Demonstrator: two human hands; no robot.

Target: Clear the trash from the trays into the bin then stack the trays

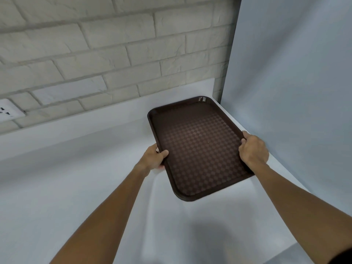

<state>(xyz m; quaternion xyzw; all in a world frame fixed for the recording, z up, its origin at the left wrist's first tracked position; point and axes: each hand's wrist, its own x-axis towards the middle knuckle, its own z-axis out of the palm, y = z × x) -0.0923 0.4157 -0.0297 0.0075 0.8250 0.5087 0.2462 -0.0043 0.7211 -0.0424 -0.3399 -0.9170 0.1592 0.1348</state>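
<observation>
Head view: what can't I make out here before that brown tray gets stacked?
- The bin and any other trays: outside the head view's frame.
- Under the brown tray: the tray itself hides whether it touches the white table.
- Fingers of the left hand and right hand: hidden beneath the tray's rim in the head view.
- The wall socket: cut off by the left edge.

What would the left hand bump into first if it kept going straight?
The left hand grips the tray, so the tray's far end would probably hit the wall first. Depth is hard to judge.
</observation>
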